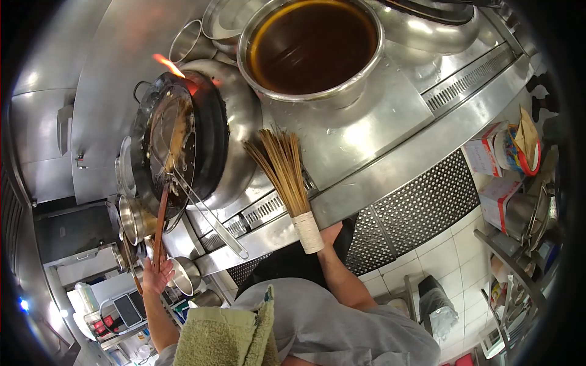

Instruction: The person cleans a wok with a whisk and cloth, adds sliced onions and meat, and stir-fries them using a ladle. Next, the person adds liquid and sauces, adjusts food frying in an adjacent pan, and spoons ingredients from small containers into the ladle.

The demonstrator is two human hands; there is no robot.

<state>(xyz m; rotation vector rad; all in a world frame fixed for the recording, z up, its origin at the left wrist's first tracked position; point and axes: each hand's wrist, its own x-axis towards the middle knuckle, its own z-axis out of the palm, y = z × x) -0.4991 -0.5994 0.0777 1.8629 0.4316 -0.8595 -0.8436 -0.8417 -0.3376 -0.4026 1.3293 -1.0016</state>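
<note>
My left hand (157,277) is palm up with fingers apart, and the end of a long wooden handle (162,226) lies against it. That handle leans out of a dark wok (212,137) over the burner. A wire strainer (163,131) rests in the wok, and its metal handle (210,213) sticks out toward the counter edge. My right hand (332,233) is low by the counter's front edge, its fingers mostly hidden. Beside it a bamboo wok brush (284,174) lies on the counter, its pale wrapped handle (307,232) jutting over the edge.
Flame (168,64) rises behind the wok. A big metal basin (373,58) of dark brown liquid stands on the steel counter (372,131). Metal bowls (131,219) and a phone-like device (127,310) are at lower left. Boxes (497,198) and shelving line the right.
</note>
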